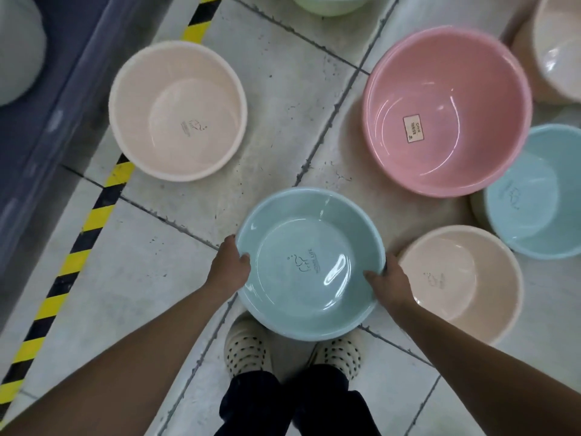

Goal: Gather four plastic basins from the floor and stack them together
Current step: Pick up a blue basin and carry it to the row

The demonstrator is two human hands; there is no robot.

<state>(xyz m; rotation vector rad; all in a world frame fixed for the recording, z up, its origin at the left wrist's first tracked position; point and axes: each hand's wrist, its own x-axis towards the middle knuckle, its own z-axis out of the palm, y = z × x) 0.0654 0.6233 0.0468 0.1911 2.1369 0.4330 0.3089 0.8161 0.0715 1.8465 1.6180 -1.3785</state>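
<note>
A light blue basin (pixel 309 262) is held above my feet, rim gripped on both sides. My left hand (pixel 231 265) clasps its left rim, thumb inside. On the right rim sits my right hand (pixel 388 283), thumb inside too. Around it on the tiled floor stand a cream basin (pixel 177 110) at upper left, a large pink basin (pixel 446 110) with a label at upper right, a beige basin (pixel 462 281) beside my right hand, and another light blue basin (pixel 540 193) at the right edge.
A yellow-and-black hazard stripe (pixel 94 215) runs diagonally along the left, beside a blue-grey shelf base (pixel 41 121). A green basin (pixel 327 3) shows at the top edge and a beige one (pixel 559 48) at top right. My shoes (pixel 245 350) stand below the held basin.
</note>
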